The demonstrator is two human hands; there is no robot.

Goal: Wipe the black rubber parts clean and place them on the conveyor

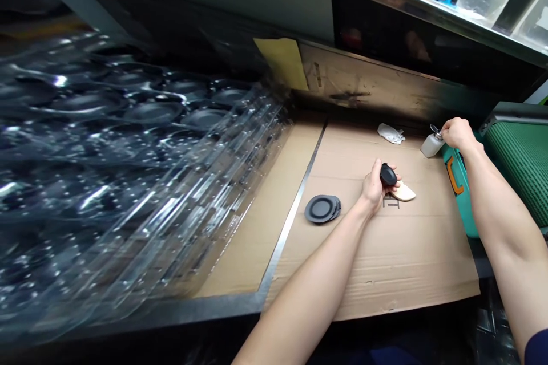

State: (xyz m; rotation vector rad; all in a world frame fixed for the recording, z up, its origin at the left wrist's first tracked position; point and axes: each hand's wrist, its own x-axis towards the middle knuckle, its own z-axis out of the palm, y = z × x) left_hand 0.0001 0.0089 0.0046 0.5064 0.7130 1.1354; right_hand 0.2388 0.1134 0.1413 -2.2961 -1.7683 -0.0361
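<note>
Black disc (388,174) gripped by the left hand (375,187) is best kept steady; right hand's (458,133) by the bottle (431,146), grip can't be told tbh.

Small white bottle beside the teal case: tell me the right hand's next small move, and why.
Probably settle the right hand on top of the small white bottle: its bent fingers are right at that top, while the left hand is occupied with the black oval piece.
</note>
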